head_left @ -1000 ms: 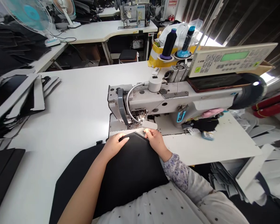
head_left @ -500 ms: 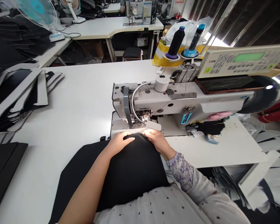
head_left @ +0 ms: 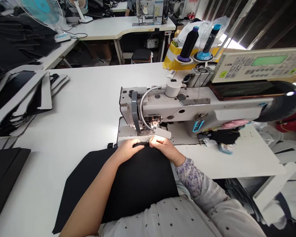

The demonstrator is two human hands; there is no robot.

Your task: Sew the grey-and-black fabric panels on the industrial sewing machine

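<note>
A large black fabric piece (head_left: 138, 181) lies on the white table (head_left: 88, 105) in front of a grey sewing machine (head_left: 177, 105). My left hand (head_left: 128, 149) rests on the fabric's far edge with fingers curled over it. My right hand (head_left: 162, 146) pinches the same edge just below the needle area (head_left: 150, 126), under the small lamp (head_left: 162, 132). Both hands almost touch each other at the fabric's tip.
Stacks of black and white cut pieces (head_left: 17, 98) lie at the left, another black panel (head_left: 2, 174) at the near left. Thread cones (head_left: 188, 42) and a control panel (head_left: 259, 64) stand behind the machine. A fan (head_left: 41, 13) and another sewing machine (head_left: 151, 11) sit farther back.
My hands have drawn closer together at the fabric's far edge, and the pointed tip of the fabric now looks folded or bunched between them. The view shifted slightly.
</note>
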